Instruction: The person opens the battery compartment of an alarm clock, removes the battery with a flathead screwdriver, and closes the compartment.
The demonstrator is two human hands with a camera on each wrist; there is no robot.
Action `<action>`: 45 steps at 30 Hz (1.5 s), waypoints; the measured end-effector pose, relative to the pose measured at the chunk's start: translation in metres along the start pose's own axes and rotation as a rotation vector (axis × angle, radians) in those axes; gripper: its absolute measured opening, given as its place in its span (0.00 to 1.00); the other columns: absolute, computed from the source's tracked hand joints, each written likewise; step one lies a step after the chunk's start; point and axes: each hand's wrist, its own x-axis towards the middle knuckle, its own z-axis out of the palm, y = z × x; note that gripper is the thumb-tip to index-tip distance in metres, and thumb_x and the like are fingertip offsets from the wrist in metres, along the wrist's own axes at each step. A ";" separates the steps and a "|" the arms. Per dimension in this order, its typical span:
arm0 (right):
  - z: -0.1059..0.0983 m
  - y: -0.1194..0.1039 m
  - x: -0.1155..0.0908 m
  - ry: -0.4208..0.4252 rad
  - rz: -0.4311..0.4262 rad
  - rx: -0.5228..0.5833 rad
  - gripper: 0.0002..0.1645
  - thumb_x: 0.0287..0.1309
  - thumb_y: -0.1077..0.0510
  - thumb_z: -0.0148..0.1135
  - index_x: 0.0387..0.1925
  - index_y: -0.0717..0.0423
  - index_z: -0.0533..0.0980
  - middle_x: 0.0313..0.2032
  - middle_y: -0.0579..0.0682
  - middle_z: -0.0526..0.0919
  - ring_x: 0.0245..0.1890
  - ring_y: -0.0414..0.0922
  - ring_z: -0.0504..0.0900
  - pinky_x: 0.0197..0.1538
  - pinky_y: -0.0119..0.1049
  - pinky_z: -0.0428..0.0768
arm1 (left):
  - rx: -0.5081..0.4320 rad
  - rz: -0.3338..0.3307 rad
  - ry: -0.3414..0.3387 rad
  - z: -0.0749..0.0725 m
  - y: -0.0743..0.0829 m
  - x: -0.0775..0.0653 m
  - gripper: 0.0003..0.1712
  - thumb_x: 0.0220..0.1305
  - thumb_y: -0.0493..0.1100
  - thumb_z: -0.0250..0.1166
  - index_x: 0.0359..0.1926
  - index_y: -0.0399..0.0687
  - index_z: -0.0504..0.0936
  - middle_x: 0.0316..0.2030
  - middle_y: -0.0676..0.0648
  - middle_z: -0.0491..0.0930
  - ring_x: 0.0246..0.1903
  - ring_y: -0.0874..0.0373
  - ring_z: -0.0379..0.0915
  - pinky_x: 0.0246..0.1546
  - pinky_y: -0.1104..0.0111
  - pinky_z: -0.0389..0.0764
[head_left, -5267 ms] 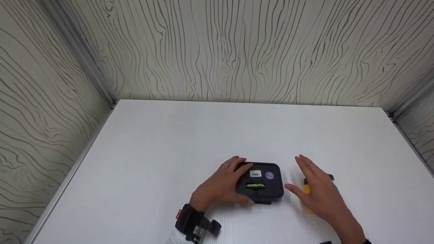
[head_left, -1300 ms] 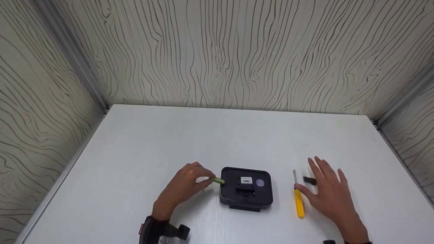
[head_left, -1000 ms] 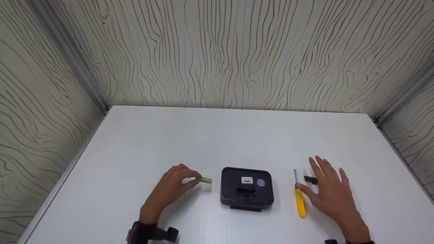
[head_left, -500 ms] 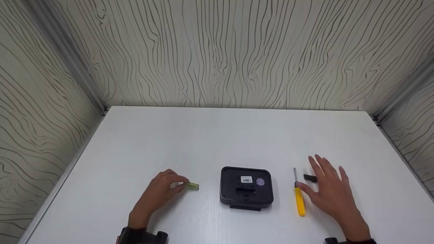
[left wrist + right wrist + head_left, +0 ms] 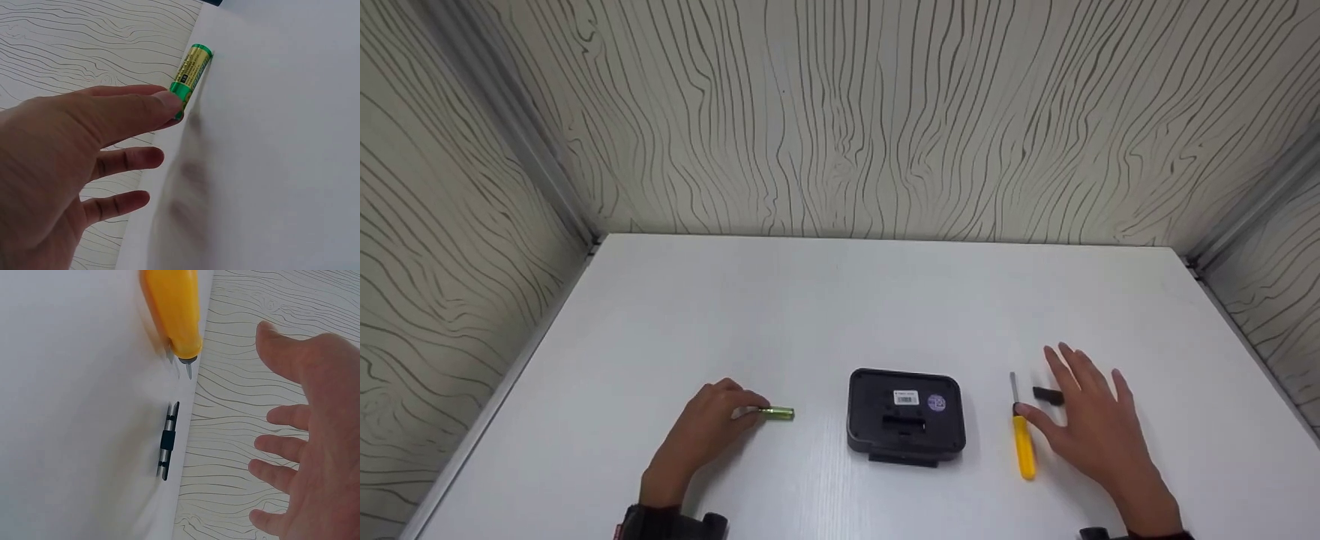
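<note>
Between thumb and fingertips my left hand [image 5: 706, 424] pinches one end of a green and gold battery [image 5: 192, 70], low over the white table. Its other fingers stretch loosely below it in the left wrist view. To the right lies a black rounded device [image 5: 877, 427], its back up, with an uncovered battery slot [image 5: 904, 424] in the middle. My right hand [image 5: 1099, 427] hovers with fingers spread and holds nothing. By its thumb lies a screwdriver [image 5: 1024, 450] with a yellow handle. A small black battery cover [image 5: 168, 440] lies close by its fingers.
The white table [image 5: 735, 300] meets a wood-grain patterned wall [image 5: 840, 120] at its far edge. Similar panels [image 5: 442, 262] stand at both sides. A camera is strapped to each wrist.
Earlier the battery sat in the device's slot under my left hand. Now that hand has carried it left and down to the table. The right hand has shifted slightly right, uncovering the screwdriver.
</note>
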 end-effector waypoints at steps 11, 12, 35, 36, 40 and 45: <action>-0.002 -0.002 0.000 0.012 0.002 -0.024 0.54 0.50 0.34 0.67 0.71 0.57 0.60 0.68 0.65 0.63 0.67 0.62 0.59 0.64 0.72 0.52 | 0.038 0.038 0.032 0.002 -0.001 -0.002 0.11 0.51 0.38 0.72 0.36 0.59 0.89 0.29 0.58 0.83 0.32 0.67 0.73 0.34 0.74 0.72; -0.002 -0.002 0.000 0.014 0.002 -0.024 0.54 0.50 0.35 0.68 0.71 0.57 0.60 0.68 0.65 0.63 0.67 0.62 0.60 0.64 0.72 0.52 | 0.037 0.039 0.030 0.001 0.000 -0.002 0.11 0.51 0.38 0.72 0.36 0.58 0.89 0.29 0.58 0.83 0.32 0.67 0.73 0.34 0.74 0.73; -0.005 -0.003 -0.001 0.015 -0.004 -0.014 0.54 0.50 0.35 0.68 0.71 0.58 0.60 0.68 0.65 0.64 0.66 0.63 0.60 0.64 0.72 0.52 | 0.031 0.047 0.018 0.001 0.013 0.000 0.17 0.53 0.41 0.72 0.46 0.56 0.87 0.37 0.55 0.85 0.41 0.60 0.76 0.40 0.65 0.75; -0.005 -0.002 -0.001 0.018 -0.007 -0.010 0.54 0.50 0.35 0.68 0.71 0.58 0.60 0.68 0.65 0.64 0.66 0.63 0.61 0.64 0.72 0.52 | 0.024 0.056 0.020 0.001 0.015 0.000 0.18 0.53 0.41 0.72 0.47 0.55 0.86 0.38 0.55 0.85 0.43 0.59 0.76 0.42 0.63 0.76; -0.005 -0.002 -0.002 0.028 -0.015 -0.005 0.53 0.50 0.35 0.68 0.70 0.58 0.61 0.68 0.65 0.64 0.66 0.63 0.61 0.64 0.72 0.53 | 0.003 0.111 0.034 0.003 0.025 0.004 0.20 0.55 0.45 0.71 0.51 0.54 0.84 0.44 0.55 0.85 0.49 0.57 0.77 0.49 0.58 0.77; -0.005 -0.002 -0.002 0.024 -0.018 -0.009 0.53 0.50 0.36 0.68 0.70 0.58 0.61 0.68 0.65 0.65 0.66 0.62 0.61 0.64 0.72 0.54 | -0.012 0.168 0.030 0.009 0.038 0.010 0.26 0.58 0.48 0.69 0.59 0.54 0.78 0.54 0.54 0.81 0.57 0.55 0.74 0.57 0.55 0.75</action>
